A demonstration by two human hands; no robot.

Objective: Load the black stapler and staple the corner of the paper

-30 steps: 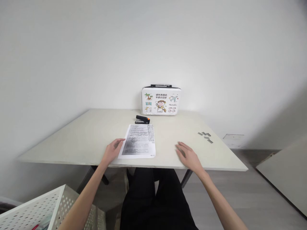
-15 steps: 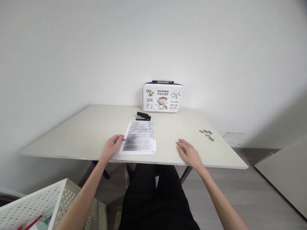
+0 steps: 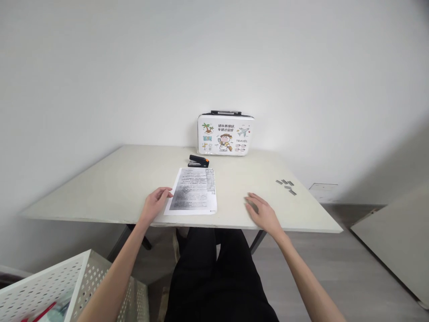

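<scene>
A printed sheet of paper [image 3: 191,191] lies flat near the front of the table; whether more sheets are under it I cannot tell. At its left edge is my left hand [image 3: 157,203], fingers loosely bent and apart, with nothing held. My right hand [image 3: 263,212] rests on the tabletop to the right of the paper, open, its thumb away from the fingers. Just behind the paper's far edge sits a black stapler [image 3: 198,161] with an orange part on its right end. Several grey staple strips [image 3: 288,187] are scattered toward the table's right side.
A white carry case [image 3: 225,135] with cartoon prints stands upright at the back of the pale table [image 3: 100,188], by the wall. Below on the left is a white perforated basket [image 3: 97,273] with items inside. A white panel [image 3: 398,246] stands at the right.
The whole view has shifted slightly, so everything appears a little farther left and up. Both hands keep their places relative to the paper and table.
</scene>
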